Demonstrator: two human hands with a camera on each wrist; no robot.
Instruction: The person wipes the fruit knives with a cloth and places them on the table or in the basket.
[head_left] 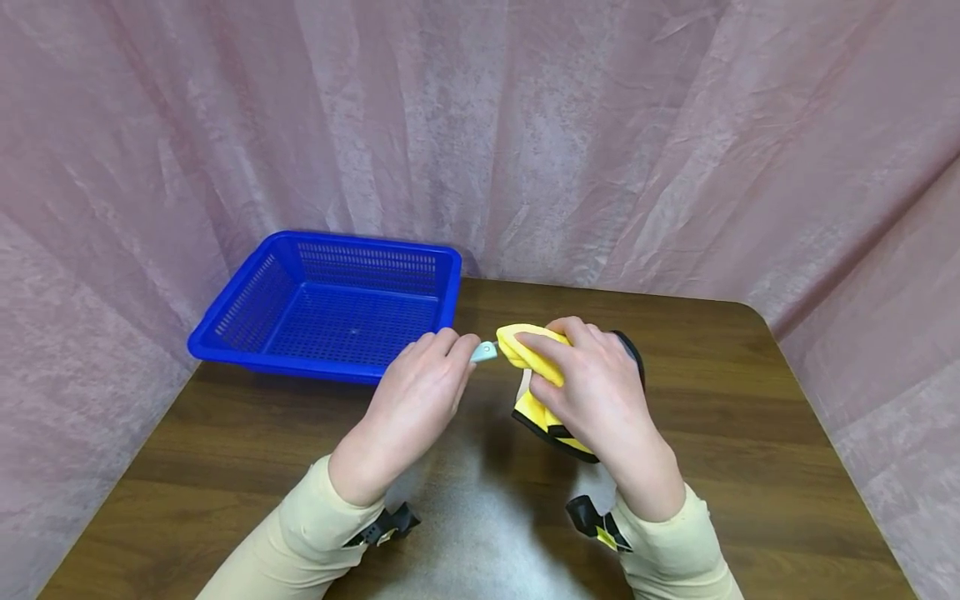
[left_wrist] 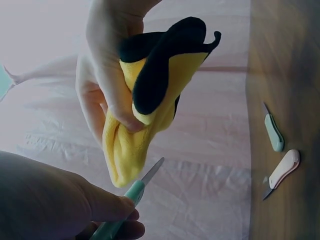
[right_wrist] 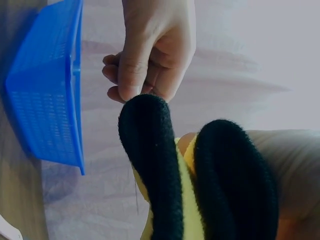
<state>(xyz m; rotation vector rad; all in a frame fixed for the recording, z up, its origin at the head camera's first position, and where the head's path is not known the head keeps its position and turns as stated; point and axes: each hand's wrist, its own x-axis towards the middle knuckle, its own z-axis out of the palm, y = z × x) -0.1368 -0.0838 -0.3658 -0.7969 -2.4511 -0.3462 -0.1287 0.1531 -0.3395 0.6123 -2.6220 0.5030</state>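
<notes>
Above the worktop (head_left: 727, 375), right of the blue basket (head_left: 292, 364), fingers of the left hand (head_left: 415, 392) grip a mint-handled knife (left_wrist: 134, 192); those of the right hand (head_left: 600, 392) hold a black-edged yellow cloth (left_wrist: 127, 155) near the blade (left_wrist: 153, 171). Another mint knife (left_wrist: 274, 132) and a pink knife (left_wrist: 285, 169) lie below.

On the brown wooden table (head_left: 750, 417) we saw a blue plastic basket (head_left: 367, 264), which stood near the pink curtain (head_left: 525, 150) and had many narrow slots in its walls. The curtain hung in soft folds behind the table. In the left wrist view we noticed also a green-handled knife (left_wrist: 274, 134) and a pale pink-handled knife (left_wrist: 285, 168), lying close together.
</notes>
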